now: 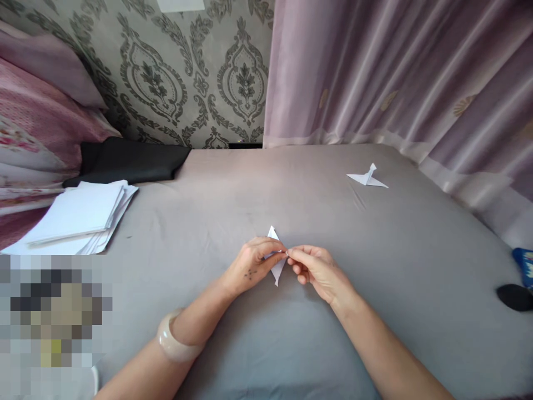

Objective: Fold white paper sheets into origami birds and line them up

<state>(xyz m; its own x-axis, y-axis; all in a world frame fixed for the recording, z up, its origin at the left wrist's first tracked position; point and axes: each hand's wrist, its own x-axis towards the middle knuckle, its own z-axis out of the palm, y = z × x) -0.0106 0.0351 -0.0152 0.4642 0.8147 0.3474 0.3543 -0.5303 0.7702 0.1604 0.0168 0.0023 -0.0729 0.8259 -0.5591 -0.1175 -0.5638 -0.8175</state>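
Note:
A small folded white paper piece (278, 270) is held over the bed-like grey surface, its pointed ends showing above and below my fingers. My left hand (254, 261) pinches it from the left, thumb and fingers closed on the paper. From the right, my right hand (318, 269) grips the paper's right tip between thumb and forefinger, the other fingers curled. The two hands' fingertips nearly touch, and they hide the middle of the paper. Farther back on the right stands a finished-looking folded paper crane (368, 176), apart from both hands.
A stack of white paper sheets (79, 214) lies at the left, in front of a black folded item (133, 158). A black rounded object (515, 297) sits at the right edge near a blue patterned item (523, 266). Purple curtains (353, 72) border the grey sheet (200, 200).

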